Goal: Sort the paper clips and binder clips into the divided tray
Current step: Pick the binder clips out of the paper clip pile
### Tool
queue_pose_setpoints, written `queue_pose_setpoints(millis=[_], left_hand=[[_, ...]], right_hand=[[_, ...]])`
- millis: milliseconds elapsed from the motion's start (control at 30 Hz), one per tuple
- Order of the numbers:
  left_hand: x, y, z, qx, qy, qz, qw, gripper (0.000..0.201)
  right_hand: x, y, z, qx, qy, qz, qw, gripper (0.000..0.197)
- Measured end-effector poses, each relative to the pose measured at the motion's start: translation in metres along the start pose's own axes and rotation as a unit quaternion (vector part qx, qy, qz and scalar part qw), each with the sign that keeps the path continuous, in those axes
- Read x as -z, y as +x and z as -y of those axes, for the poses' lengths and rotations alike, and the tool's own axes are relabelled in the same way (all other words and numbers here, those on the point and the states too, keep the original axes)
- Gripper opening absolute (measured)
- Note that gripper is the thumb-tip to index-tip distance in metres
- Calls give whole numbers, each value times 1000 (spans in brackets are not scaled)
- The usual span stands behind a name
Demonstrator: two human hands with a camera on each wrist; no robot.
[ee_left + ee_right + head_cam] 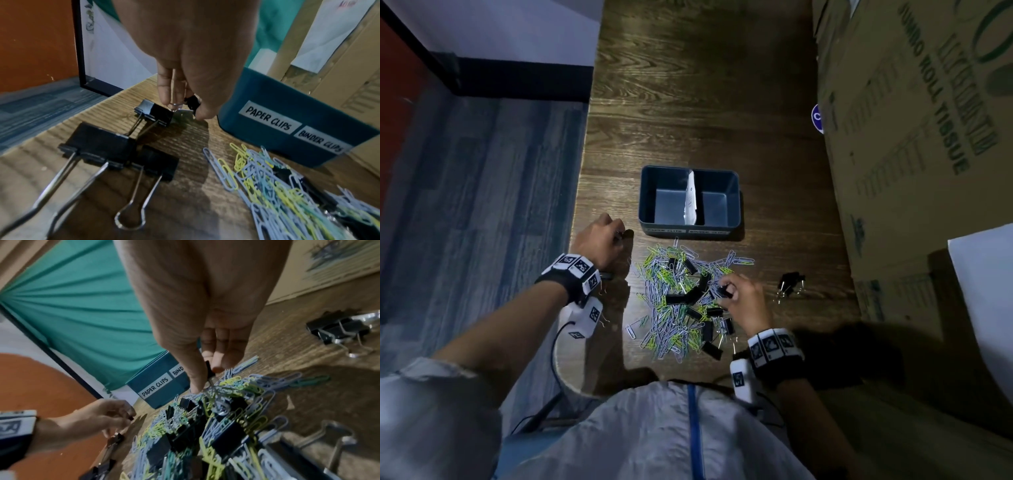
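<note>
The blue divided tray [650,192] stands mid-table with a white paper divider; its front labels read PAPER CLIPS and BINDER CLIPS [287,120]. Both compartments show a bare floor. In front of it lies a mixed pile of coloured paper clips [671,308] and black binder clips [681,297]. My left hand [619,234] is left of the tray and pinches a small black binder clip [193,103] just above the table. At the pile's right side my right hand [724,291] pinches another small binder clip [208,369] between thumb and fingers.
Near my left hand, three binder clips [154,112] [98,142] [158,162] lie by the table's left edge. A small group of binder clips [791,282] sits right of the pile. Large cardboard boxes [911,137] wall off the right side.
</note>
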State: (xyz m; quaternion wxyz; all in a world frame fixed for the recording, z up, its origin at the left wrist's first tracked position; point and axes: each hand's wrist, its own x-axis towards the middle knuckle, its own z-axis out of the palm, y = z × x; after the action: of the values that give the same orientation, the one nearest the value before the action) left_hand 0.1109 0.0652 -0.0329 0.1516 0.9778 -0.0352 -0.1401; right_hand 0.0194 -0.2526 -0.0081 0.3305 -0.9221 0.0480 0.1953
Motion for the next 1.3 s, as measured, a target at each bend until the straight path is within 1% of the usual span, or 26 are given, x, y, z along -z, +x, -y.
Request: queue_pose_setpoints(millis=[67,133,233,300,367,467,533,567,667,700,833,900,967,1000,1067,1100,1167,1233,1300], left_hand=[[-5,-1,-1,-30,35,-6,999,27],[-10,-7,-3,-43,68,-17,997,26],[-12,-23,-13,-42,96,-40,994,37],[-19,-38,-22,-68,86,-42,993,44],[-32,-55,-32,-84,63,-23,994,47],[-53,-74,-49,-39,31,46,998,58],[-62,-82,-60,-33,9,66,997,64],[-64,-84,-65,-42,3,67,997,62],[-63,-84,-83,-84,17,32,996,51],[-62,-83,-89,-98,4,29,995,51],[-46,-76,-118,-173,-94,82,977,62],[-39,-73,-130,-174,-127,118,969,64],[-37,-70,-135,-160,-175,133,962,57],[-37,-69,-136,-155,-203,128,958,48],[-36,-67,-134,-152,-251,92,952,29],[-36,-67,-134,-152,-265,72,950,24],[-34,-70,-134,-145,-284,47,947,18],[-32,-73,-135,-127,-308,39,942,14],[-33,-75,-135,-89,-351,45,931,12]], right_hand=[[-1,-1,1,-6,12,-18,1000,27],[2,-1,0,-29,27,-42,998,25],[8,0,-3,-43,35,-42,998,26],[13,3,-7,-56,50,-37,997,26],[15,4,-11,-70,70,-51,994,26],[15,4,-12,-70,80,-56,993,25],[13,2,-10,-81,100,-49,990,23],[13,2,-10,-91,116,-50,988,22],[15,0,-9,-107,170,-49,978,21],[15,0,-9,-111,199,-44,973,22],[16,1,-3,-111,298,-16,948,22],[17,1,0,-100,324,-6,941,22],[17,-1,5,-92,350,0,932,21],[17,-2,7,-92,358,2,929,20],[15,-4,10,-91,368,2,925,18],[14,-5,11,-92,368,2,925,17],[12,-7,11,-98,365,1,926,16],[10,-10,11,-101,369,-3,924,17],[9,-11,12,-98,377,-6,921,17]])
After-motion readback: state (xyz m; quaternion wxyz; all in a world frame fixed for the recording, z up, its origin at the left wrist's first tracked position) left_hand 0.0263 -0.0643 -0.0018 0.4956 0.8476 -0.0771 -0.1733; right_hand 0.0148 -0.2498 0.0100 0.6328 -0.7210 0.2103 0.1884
